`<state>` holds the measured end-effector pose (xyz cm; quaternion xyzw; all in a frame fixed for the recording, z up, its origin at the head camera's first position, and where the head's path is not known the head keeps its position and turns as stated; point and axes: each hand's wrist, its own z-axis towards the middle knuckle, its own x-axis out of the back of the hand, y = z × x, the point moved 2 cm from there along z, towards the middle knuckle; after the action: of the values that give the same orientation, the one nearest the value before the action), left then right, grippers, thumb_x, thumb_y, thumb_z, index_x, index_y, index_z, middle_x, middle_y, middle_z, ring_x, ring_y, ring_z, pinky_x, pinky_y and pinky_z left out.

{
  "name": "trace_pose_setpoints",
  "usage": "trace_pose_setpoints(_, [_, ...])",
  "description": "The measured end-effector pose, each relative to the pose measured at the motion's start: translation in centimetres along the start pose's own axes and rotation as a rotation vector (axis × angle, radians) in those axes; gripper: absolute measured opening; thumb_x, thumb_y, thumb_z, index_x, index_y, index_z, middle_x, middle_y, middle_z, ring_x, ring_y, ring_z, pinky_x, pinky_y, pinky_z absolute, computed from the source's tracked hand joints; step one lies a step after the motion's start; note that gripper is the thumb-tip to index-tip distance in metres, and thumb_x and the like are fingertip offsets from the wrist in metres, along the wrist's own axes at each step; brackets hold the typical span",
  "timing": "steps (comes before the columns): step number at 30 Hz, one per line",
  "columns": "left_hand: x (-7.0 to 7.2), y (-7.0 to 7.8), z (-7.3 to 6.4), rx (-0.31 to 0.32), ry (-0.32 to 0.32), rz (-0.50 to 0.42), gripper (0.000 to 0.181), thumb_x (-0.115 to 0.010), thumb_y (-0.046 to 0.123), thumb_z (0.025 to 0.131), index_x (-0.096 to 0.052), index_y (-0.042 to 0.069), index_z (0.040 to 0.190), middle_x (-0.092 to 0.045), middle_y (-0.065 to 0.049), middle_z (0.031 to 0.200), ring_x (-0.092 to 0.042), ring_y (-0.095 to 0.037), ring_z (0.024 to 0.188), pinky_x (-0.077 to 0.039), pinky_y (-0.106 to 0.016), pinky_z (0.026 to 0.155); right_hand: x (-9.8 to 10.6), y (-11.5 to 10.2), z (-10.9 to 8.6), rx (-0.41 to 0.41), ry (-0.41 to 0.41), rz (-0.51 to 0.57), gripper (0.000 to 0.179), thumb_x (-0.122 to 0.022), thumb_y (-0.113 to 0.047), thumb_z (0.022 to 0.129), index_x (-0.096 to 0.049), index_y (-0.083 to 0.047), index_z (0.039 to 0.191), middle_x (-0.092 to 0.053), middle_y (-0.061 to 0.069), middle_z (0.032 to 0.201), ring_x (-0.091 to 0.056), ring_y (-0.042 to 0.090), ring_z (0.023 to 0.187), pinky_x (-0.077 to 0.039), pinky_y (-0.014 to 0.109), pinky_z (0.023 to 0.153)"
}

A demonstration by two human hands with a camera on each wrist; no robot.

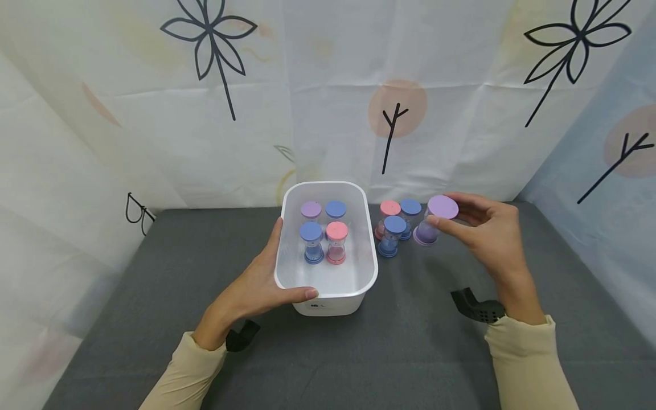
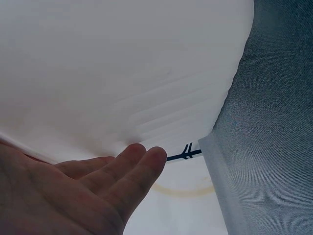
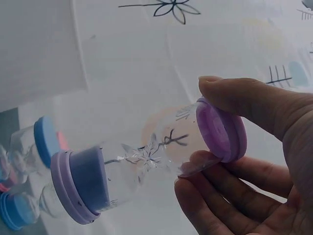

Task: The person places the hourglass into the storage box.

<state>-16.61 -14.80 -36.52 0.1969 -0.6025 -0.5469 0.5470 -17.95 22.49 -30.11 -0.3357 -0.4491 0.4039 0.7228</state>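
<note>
My right hand pinches a sand timer with purple caps by its upper end, thumb on one side and fingers on the other. In the right wrist view the clear glass of that purple sand timer shows, with sand gathered at the far end. My left hand rests against the near left corner of a white plastic bin. Its thumb lies along the near rim, and its extended fingers touch the outer left wall. Inside the bin stand a purple timer, a pink timer and two blue timers.
Just right of the bin, a pink timer and two blue timers stand close together on the grey tabletop. A printed cloth hangs behind the table, with more cloth at both sides.
</note>
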Motion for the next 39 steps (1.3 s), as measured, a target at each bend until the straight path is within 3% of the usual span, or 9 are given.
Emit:
trace_pose_setpoints(6, [0.0, 0.0, 0.0, 0.001, 0.004, 0.006, 0.133, -0.094, 0.036, 0.072, 0.005, 0.043, 0.16, -0.041, 0.002, 0.154, -0.061, -0.023, 0.112, -0.052, -0.055, 0.088, 0.0, -1.6, -0.7, 0.036, -0.011, 0.036, 0.047, -0.091, -0.009, 0.076, -0.074, -0.004, 0.12, -0.074, -0.006, 0.109, -0.07, 0.009, 0.097, -0.052, 0.017, 0.082])
trace_pose_setpoints(13, [0.0, 0.0, -0.1, 0.002, 0.007, 0.012, 0.133, -0.094, 0.037, 0.072, 0.005, 0.042, 0.16, -0.039, 0.002, 0.155, -0.06, -0.023, 0.114, -0.052, -0.055, 0.089, -0.8, -3.5, -1.7, 0.141, -0.053, 0.071, 0.049, -0.089, 0.0, 0.075, -0.073, -0.002, 0.121, -0.074, 0.001, 0.112, -0.071, 0.012, 0.101, -0.053, 0.018, 0.086])
trace_pose_setpoints(19, [0.0, 0.1, -0.1, 0.003, 0.005, 0.012, 0.134, -0.094, 0.037, 0.071, 0.005, 0.043, 0.16, -0.038, 0.002, 0.155, -0.06, -0.02, 0.115, -0.052, -0.057, 0.089, -1.1, -4.7, -2.4, 0.221, -0.117, 0.268, 0.049, -0.085, 0.013, 0.073, -0.071, 0.007, 0.119, -0.073, 0.009, 0.112, -0.07, 0.019, 0.101, -0.053, 0.021, 0.088])
trace_pose_setpoints(24, [0.0, 0.1, 0.0, 0.005, -0.004, -0.01, 0.133, -0.094, 0.037, 0.072, 0.005, 0.043, 0.16, -0.037, 0.001, 0.156, -0.06, -0.025, 0.115, -0.053, -0.057, 0.088, -1.5, -5.6, -2.9, 0.264, -0.163, 0.436, 0.049, -0.083, 0.019, 0.07, -0.069, 0.012, 0.117, -0.073, 0.015, 0.11, -0.07, 0.022, 0.099, -0.054, 0.024, 0.088])
trace_pose_setpoints(33, [0.0, 0.1, 0.0, -0.004, 0.007, 0.002, 0.134, -0.094, 0.036, 0.071, 0.005, 0.043, 0.16, -0.037, 0.002, 0.156, -0.06, -0.021, 0.116, -0.054, -0.056, 0.088, -3.2, -6.3, -3.6, 0.315, -0.164, 0.492, 0.051, -0.081, 0.024, 0.068, -0.067, 0.015, 0.117, -0.071, 0.02, 0.111, -0.069, 0.025, 0.101, -0.054, 0.03, 0.091])
trace_pose_setpoints(39, [0.1, -0.1, -0.1, 0.009, 0.013, 0.024, 0.132, -0.094, 0.037, 0.072, 0.004, 0.044, 0.16, -0.04, 0.003, 0.154, -0.06, -0.018, 0.114, -0.054, -0.052, 0.088, -5.4, -6.2, -3.8, 0.39, -0.237, 0.554, 0.051, -0.08, 0.023, 0.07, -0.066, 0.016, 0.118, -0.069, 0.023, 0.117, -0.067, 0.028, 0.11, -0.052, 0.033, 0.095])
